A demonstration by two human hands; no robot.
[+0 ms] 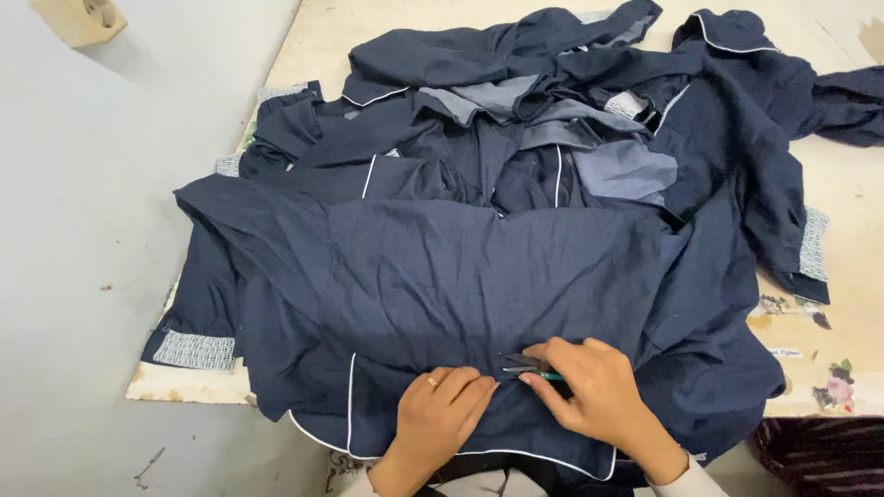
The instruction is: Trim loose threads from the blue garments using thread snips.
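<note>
Head view: looked down on a board (pixel 833 198) heaped with navy garments (pixel 516 120), one garment (pixel 442 285) spread flat nearest the camera, its white-piped hem (pixel 460 454) hanging over the board's near edge. Left hand (pixel 442 405) lay flat on that garment just above the hem, fingers together, ring on one finger, pressing the cloth down and gripping nothing. Right hand (pixel 589 391) sat just beside it, closed around small snips (pixel 527 366) with a green handle, blades pointing toward the left hand and touching the cloth between the two hands. Looked like thread trimming at a spot near the hem, in the middle of a cut; cannot tell whether any thread was already off. Behind the spread garment, the heap lay tangled and unfolded, grey linings and patterned cuffs (pixel 193 350) showing, so most of the pile seemed left to go through. No finished or folded stack in view anywhere on the board.
</note>
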